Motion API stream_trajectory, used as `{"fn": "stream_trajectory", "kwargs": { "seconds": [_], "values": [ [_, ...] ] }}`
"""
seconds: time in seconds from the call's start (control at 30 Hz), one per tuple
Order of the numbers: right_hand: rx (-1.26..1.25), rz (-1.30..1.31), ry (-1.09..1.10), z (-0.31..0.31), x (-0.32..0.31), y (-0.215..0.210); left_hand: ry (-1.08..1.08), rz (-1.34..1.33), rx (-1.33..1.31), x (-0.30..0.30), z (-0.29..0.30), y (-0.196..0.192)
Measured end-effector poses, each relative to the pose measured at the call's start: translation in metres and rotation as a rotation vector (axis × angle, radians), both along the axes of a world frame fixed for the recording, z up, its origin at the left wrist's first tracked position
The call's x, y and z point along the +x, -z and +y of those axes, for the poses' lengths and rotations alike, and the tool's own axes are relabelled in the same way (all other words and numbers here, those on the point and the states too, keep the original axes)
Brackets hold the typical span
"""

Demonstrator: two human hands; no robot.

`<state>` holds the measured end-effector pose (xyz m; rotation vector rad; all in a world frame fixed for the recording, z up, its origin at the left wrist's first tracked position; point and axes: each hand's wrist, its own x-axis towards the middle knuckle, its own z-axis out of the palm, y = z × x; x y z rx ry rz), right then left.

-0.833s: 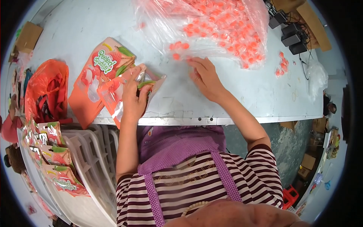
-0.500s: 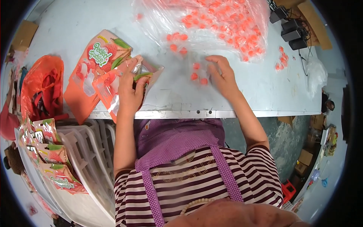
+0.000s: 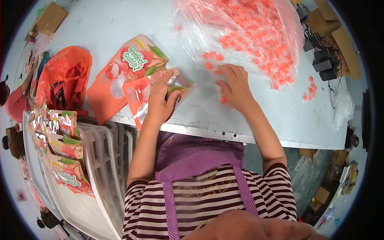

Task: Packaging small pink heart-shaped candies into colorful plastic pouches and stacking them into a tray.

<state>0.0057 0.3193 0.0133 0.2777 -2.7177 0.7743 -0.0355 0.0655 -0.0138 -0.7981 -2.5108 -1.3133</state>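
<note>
My left hand grips an orange-pink foil candy pouch, thumb and fingers at its mouth, which gapes toward the right. Under and beyond it on the table lie flat pouches of the same print. My right hand is over the tabletop with thumb and forefinger apart, beside small red wrapped candies; its other fingers partly cover the spot. Just beyond that hand, a large clear plastic bag lies spread with many red candies in and at its mouth.
A red plastic bag with dark red straps stands at the left. Several filled pouches sit in a white crate beside me. At the right are loose candies, black power adapters and a crumpled clear bag.
The view has shifted, so the table appears farther right and lower. My right hand has come over the loose candies, hiding some. My left hand keeps hold of the pouch.
</note>
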Motion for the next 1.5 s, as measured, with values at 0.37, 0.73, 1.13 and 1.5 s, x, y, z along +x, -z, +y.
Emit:
{"fn": "stream_trajectory", "kwargs": {
  "seconds": [0.37,0.73,1.13,1.5],
  "values": [
    [0.155,0.046,0.193,0.017,0.007,0.019,0.013,0.018,0.009,-0.006,-0.002,-0.002],
    [0.007,-0.059,-0.102,-0.003,0.001,0.024,0.013,0.035,-0.013,-0.007,0.000,-0.001],
    [-0.393,0.022,0.132,0.016,-0.012,-0.016,-0.002,0.003,-0.025,-0.003,-0.003,0.001],
    [-0.166,0.525,-0.109,-0.007,0.043,-0.135,-0.007,-0.185,0.022,-0.003,0.007,-0.006]
  ]
}}
